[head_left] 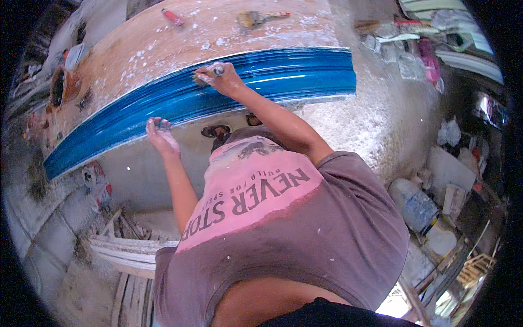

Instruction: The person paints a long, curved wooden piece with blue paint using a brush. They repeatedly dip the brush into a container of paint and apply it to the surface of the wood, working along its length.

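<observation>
A long, glossy blue mould [305, 71] with ridges running along its length lies across the work table in front of me. My right hand [223, 80] is closed around a brush [199, 79]. Its tan bristles are over the mould's middle, at or just above the blue surface, and most of the handle is hidden in my fingers. White residue coats my left hand [162, 136], which is held open and empty by the mould's near edge, fingers slightly bent. Whether it touches that edge I cannot tell.
On the white-spattered table [207, 27] beyond the mould lie a second brush [261, 19] and a red-handled tool [172, 17]. An orange-brown bucket [64, 87] is at the left. Plastic containers [412, 62] crowd the far right, and a blue-stained drum [413, 201] sits lower right.
</observation>
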Motion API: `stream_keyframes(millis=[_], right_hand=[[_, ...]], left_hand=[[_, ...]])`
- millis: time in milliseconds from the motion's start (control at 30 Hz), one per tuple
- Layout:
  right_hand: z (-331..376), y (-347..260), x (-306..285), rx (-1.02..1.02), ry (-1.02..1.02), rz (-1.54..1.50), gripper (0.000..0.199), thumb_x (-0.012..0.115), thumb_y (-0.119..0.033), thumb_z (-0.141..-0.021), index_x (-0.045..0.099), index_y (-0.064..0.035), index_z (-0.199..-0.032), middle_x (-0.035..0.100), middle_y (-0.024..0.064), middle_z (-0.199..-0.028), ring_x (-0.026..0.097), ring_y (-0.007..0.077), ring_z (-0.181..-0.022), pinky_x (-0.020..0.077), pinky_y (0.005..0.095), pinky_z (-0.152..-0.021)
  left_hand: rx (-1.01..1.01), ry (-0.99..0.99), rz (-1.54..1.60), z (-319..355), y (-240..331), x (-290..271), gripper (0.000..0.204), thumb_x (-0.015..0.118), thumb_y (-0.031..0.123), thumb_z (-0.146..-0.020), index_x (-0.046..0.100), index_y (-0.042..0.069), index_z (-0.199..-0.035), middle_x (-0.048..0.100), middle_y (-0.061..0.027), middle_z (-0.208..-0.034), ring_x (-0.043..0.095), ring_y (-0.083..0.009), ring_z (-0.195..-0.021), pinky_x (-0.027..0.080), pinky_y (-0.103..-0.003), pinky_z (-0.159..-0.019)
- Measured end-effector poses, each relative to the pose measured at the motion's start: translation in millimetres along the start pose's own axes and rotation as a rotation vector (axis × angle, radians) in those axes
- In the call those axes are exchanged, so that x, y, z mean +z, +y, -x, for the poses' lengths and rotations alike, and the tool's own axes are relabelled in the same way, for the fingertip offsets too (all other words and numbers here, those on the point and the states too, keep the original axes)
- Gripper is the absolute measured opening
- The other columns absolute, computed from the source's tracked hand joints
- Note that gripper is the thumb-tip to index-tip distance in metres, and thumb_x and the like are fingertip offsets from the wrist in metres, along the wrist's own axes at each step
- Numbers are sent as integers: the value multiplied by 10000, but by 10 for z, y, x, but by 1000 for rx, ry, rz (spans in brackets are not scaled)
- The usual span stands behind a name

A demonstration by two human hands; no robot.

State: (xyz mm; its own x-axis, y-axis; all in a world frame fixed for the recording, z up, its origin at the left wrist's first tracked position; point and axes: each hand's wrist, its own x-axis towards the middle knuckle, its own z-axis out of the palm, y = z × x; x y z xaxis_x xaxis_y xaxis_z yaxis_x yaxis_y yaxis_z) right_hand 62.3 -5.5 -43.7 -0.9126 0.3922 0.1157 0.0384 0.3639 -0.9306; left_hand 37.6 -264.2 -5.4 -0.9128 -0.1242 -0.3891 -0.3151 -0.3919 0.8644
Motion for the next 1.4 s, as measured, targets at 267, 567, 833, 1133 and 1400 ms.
stream_keyframes(millis=[267, 567, 833, 1133, 1400], right_hand=[[610, 1319, -2329, 79, 387, 554, 235, 660, -278, -850, 707, -85, -976, 690, 141, -892, 658, 266, -806, 508, 390, -724], [639, 2115, -3742, 245, 325, 1336, 351, 645, -392, -825, 717, -101, -1007, 687, 183, -815, 665, 326, -723, 512, 451, -636], [169, 492, -265, 56, 246, 710, 251, 633, -273, -887, 724, -82, -1023, 713, 93, -794, 646, 183, -629, 524, 320, -619], [-433, -356, 2931, 35, 97, 312, 167, 650, -204, -871, 737, -111, -979, 698, 127, -757, 636, 194, -621, 501, 315, -642], [-939, -1375, 5528, -195, 71, 344, 122, 688, -175, -827, 743, -93, -898, 715, 122, -806, 683, 238, -697, 519, 330, -669]], left_hand=[[69, 34, -47, -61, 94, 31, 260, 574, 272, -927, 525, 98, -1113, 578, -42, -974, 535, -185, -839, 437, -352, -798], [-31, 48, 34, 46, 27, -299, 151, 575, 211, -922, 552, 123, -1043, 593, -21, -890, 562, -121, -770, 463, -304, -723], [-206, 85, 26, -367, 265, -1146, 183, 568, 270, -925, 558, 113, -1019, 597, -23, -910, 581, -134, -773, 461, -301, -746], [-266, -111, -197, -1134, 755, -2073, 227, 557, 292, -928, 530, 111, -1063, 604, -16, -930, 582, -121, -783, 464, -302, -779], [-236, -62, -191, -2120, 1418, -3089, 269, 566, 271, -916, 553, 90, -1114, 625, -41, -978, 582, -131, -824, 474, -291, -759]])
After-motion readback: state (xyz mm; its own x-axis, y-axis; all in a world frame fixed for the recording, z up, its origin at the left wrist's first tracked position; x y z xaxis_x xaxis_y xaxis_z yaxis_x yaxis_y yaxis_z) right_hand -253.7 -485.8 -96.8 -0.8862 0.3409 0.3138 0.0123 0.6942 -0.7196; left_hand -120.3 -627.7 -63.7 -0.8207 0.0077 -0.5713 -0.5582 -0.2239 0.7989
